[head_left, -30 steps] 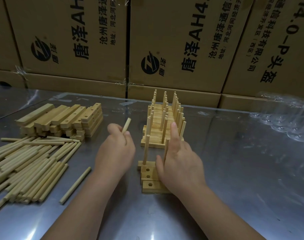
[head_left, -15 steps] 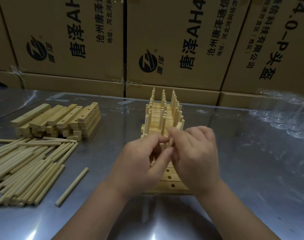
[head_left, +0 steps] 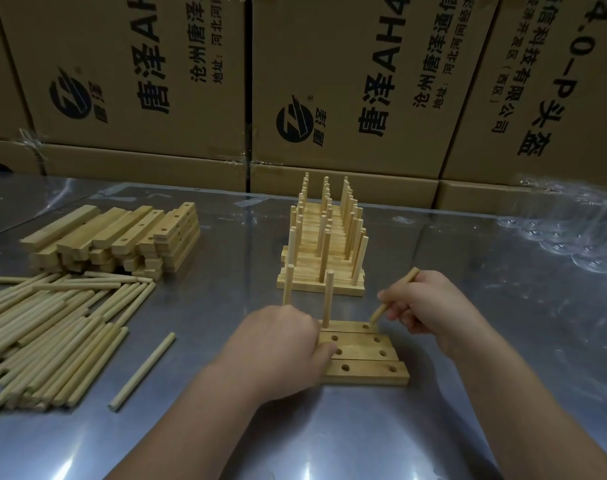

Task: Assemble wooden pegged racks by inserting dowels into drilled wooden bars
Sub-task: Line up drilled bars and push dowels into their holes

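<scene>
Several drilled wooden bars [head_left: 360, 355] lie side by side on the metal table in front of me. Two dowels stand upright in the farthest bar, one [head_left: 287, 284] at its left end, one [head_left: 327, 299] in the middle. My right hand [head_left: 430, 306] grips a tilted dowel [head_left: 393, 296] whose lower tip sits just above the bar's right hole [head_left: 365, 326]. My left hand [head_left: 281, 344] rests curled on the left ends of the bars, its thumb touching a bar beside a hole.
Finished pegged racks [head_left: 324, 251] stand in a row behind the bars. A stack of drilled bars [head_left: 122, 240] and a pile of loose dowels [head_left: 49, 337] lie at the left; one dowel [head_left: 142, 370] lies apart. Cardboard boxes [head_left: 347, 84] wall the back. Clear plastic [head_left: 572, 233] lies at right.
Both hands were together over the bars, passing a dowel. Now they are apart: the right hand holds the dowel at the right hole, the left hand has dropped onto the bars' left ends.
</scene>
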